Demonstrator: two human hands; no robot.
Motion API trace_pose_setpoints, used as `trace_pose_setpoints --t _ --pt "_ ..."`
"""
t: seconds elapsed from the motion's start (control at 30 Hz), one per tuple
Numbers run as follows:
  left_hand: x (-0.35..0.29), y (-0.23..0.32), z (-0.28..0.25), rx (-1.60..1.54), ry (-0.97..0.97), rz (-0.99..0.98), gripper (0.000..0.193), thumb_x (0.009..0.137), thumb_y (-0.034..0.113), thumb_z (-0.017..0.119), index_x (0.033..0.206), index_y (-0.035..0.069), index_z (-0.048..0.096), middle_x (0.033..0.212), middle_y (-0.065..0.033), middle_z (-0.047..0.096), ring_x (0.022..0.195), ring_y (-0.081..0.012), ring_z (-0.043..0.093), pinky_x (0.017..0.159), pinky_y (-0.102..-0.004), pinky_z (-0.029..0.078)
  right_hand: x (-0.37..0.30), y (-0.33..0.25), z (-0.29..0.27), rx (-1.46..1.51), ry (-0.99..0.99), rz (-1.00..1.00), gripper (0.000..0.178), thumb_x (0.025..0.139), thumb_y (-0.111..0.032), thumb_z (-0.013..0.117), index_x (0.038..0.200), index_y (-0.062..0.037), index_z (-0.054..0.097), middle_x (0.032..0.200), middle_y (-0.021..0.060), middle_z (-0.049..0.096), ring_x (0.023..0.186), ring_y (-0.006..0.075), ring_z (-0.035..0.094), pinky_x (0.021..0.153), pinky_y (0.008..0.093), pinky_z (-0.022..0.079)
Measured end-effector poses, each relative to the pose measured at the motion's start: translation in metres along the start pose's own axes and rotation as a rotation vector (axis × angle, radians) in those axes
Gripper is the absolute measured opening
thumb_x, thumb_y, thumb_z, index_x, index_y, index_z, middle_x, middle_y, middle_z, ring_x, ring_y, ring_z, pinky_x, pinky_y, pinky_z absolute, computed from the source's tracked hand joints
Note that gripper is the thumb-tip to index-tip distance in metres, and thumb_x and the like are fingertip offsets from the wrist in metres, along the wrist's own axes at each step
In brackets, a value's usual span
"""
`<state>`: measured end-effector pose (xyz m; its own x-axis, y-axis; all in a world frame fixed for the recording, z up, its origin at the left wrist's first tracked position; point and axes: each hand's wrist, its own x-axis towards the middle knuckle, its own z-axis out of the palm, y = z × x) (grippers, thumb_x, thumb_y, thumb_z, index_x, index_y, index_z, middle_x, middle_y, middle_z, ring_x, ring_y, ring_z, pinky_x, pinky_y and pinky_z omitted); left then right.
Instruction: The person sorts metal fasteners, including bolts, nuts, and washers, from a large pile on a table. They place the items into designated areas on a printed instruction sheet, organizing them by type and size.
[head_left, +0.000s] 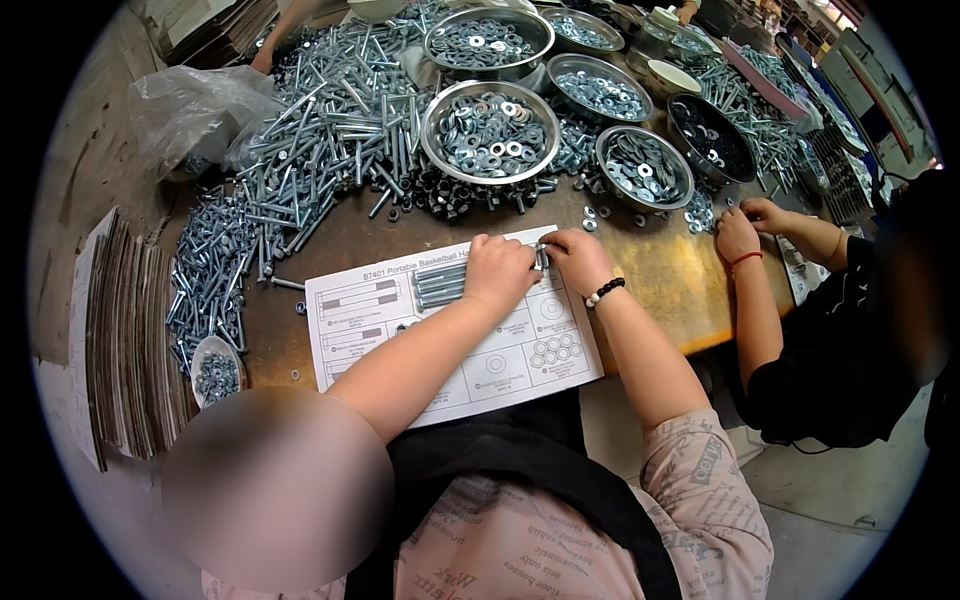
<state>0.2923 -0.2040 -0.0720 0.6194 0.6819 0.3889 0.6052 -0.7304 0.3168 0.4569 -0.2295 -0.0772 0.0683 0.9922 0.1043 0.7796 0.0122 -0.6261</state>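
Observation:
A printed hardware card [455, 395] lies on the table before me, with outlines of bolts, washers and nuts. Several long silver bolts [437, 285] rest side by side on its upper part, their right ends covered by my left hand [500, 270]. That hand is closed, fingers curled, and what is inside it is hidden. Close beside it, at the card's top edge, my right hand [580, 262] pinches a small metal fastener [542, 257]. My left fingertips come right up to that fastener; its exact kind is too small to tell.
Loose bolts [345, 130] are heaped at the back left. Steel bowls of washers [490, 135] stand behind the card, beside a black bowl [710, 135]. A white scoop [217, 370] of small parts and stacked cardboard [130, 335] are at left. A co-worker's hands [742, 235] are at right.

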Motion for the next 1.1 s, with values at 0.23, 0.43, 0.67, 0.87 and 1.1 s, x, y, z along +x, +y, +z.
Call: trace_pose_setpoints --t 0.23,0.43,0.67,0.87,1.1 --pt "0.000 0.002 0.000 -0.016 -0.031 -0.032 0.017 0.066 0.029 0.069 0.068 0.014 0.061 0.071 -0.0009 0.058 0.078 -0.0205 0.053 0.075 -0.0361 0.034 -0.003 -0.016 0.003 0.001 0.064 0.023 0.014 0.076 -0.017 0.060 0.085 -0.0092 0.067 0.085 0.0108 0.060 0.081 0.0294 0.057 0.070 0.0361 0.045" --pt "-0.004 -0.006 -0.027 -0.104 -0.083 -0.110 0.023 0.068 0.029 0.069 0.083 0.013 0.064 0.081 -0.0042 0.059 0.086 -0.0231 0.054 0.079 -0.0361 0.036 0.006 -0.012 -0.001 0.204 0.130 0.027 0.024 0.077 -0.012 0.061 0.100 -0.0067 0.063 0.087 0.0123 0.060 0.079 0.0258 0.058 0.070 0.0332 0.046" --pt "-0.017 -0.127 -0.063 0.062 -0.026 -0.357 0.033 0.074 0.018 0.064 0.105 0.010 0.058 0.097 -0.0086 0.055 0.092 -0.0281 0.054 0.079 -0.0407 0.044 0.040 -0.043 0.011 -0.085 -0.015 -0.165 0.023 0.076 -0.015 0.061 0.099 -0.0111 0.061 0.092 0.0121 0.057 0.086 0.0305 0.056 0.073 0.0386 0.046" --pt "-0.017 -0.149 -0.061 0.154 -0.089 -0.348 0.037 0.074 0.019 0.065 0.110 0.017 0.056 0.097 -0.0089 0.054 0.091 -0.0283 0.055 0.078 -0.0396 0.046 0.075 -0.085 0.068 -0.267 -0.091 -0.088 0.027 0.076 -0.023 0.064 0.096 -0.0062 0.057 0.095 0.0166 0.059 0.089 0.0325 0.057 0.077 0.0409 0.046" --pt "0.002 -0.146 -0.065 0.022 -0.287 -0.400 0.032 0.074 0.021 0.066 0.104 0.015 0.057 0.099 -0.0084 0.053 0.094 -0.0287 0.054 0.079 -0.0390 0.045 0.083 -0.092 0.082 -0.302 -0.171 -0.142 0.024 0.072 -0.020 0.064 0.092 -0.0075 0.056 0.088 0.0150 0.058 0.083 0.0323 0.058 0.072 0.0403 0.047"
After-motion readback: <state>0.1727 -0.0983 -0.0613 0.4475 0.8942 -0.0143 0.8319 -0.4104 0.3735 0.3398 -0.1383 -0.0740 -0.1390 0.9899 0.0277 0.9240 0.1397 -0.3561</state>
